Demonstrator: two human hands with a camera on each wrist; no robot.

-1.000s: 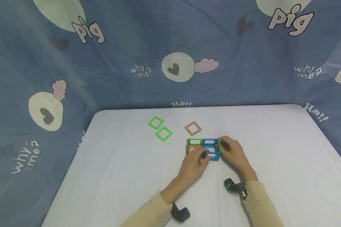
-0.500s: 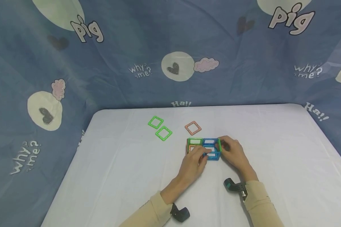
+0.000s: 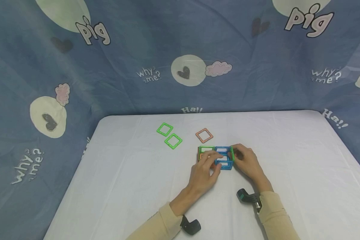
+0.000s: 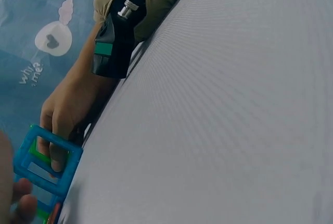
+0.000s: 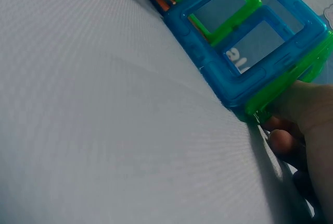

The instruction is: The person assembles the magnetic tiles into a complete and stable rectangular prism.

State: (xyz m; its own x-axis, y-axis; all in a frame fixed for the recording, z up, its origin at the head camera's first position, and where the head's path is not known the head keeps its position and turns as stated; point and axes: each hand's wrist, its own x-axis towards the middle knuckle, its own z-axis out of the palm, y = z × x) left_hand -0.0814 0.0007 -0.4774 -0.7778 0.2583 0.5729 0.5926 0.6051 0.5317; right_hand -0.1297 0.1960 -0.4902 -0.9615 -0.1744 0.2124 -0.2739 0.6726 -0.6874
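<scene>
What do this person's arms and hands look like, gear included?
The left sleeve and right sleeve are beige, reaching the wrists, where a black, angular left device and right device sit. The right one bears a green patch and a silvery fitting. The left hand and right hand are ungloved.

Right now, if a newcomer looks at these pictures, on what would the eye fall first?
Likely the blue cloth printed with words, behind the white table. Next, the blue, green and orange frame structure, the left hand over it, the right hand at its green side. Farther back lie two green squares and an orange one.
</scene>
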